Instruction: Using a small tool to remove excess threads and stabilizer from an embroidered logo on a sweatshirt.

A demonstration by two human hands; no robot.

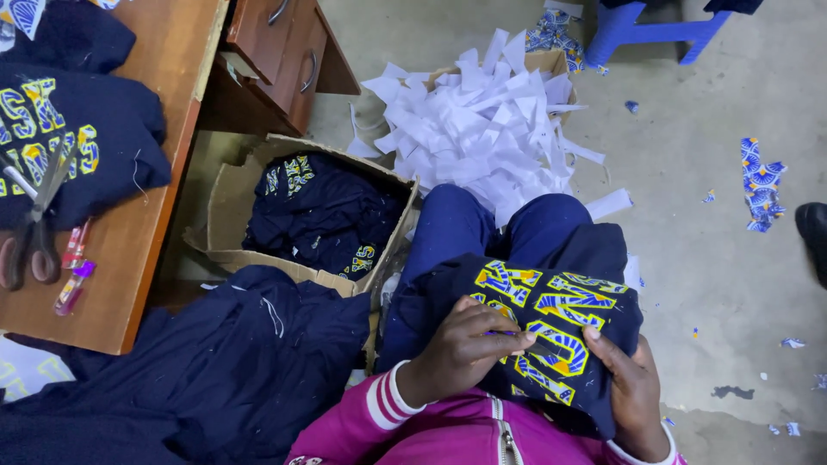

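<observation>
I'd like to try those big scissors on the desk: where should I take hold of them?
Take the scissors by the reddish-brown handle loops at the near end, coming from the desk's front edge. The blades point away, up across the navy garment, so the loops are probably safest.

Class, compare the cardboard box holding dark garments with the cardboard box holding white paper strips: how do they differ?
The box of dark garments stands next to the wooden desk; the box of paper strips sits farther out on the floor. The first holds folded navy garments below its rim, while the second overflows with white strips that hide most of it. The first shows torn, splayed flaps; the second shows only one corner. Both are brown cardboard.
</observation>
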